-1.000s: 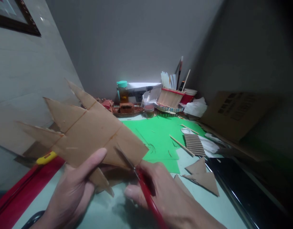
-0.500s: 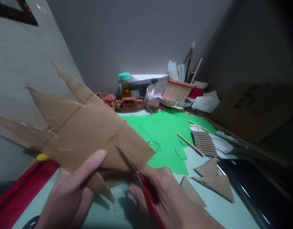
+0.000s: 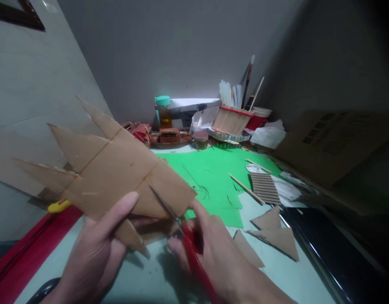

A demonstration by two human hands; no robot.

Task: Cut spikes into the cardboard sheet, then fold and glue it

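My left hand grips a folded piece of brown cardboard along its lower edge, thumb pressed on the upper face. Several pointed flaps stick out at its left end, and brown lines cross its surface. Red-handled scissors are in my right hand, with one blade lying over the cardboard's near right part. The other blade is hidden beneath the sheet. My right index finger touches the cardboard's right corner.
Cut cardboard triangles lie at the right, beside a black flat object. Behind are a green sheet, thin wooden sticks, a corrugated piece, a small model boat and a teal-lidded bottle. A large cardboard box stands right.
The cardboard has shifted slightly, its pointed left end now lower and further right. The scissors and both hands have moved with it only a little; both grips stay the same.
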